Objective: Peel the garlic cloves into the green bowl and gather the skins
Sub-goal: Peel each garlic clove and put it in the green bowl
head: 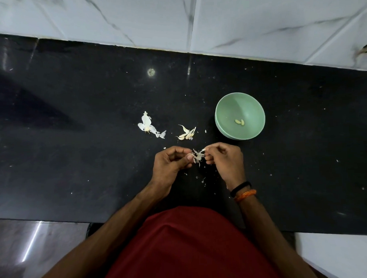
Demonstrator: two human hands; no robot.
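Head view: left hand [171, 162] and right hand [224, 158] each pinch one garlic clove [198, 155] between them, grip clenched on it above the black bench [75, 163]. Green bowl [225, 108] up-right holds two peeled cloves [239, 122]. Unpeeled cloves [186, 133] and skins [149, 126] lie left of it.

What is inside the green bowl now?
Two peeled garlic cloves lie together on the green bowl floor. Nothing covers them; the near inner wall is hidden by the rim.
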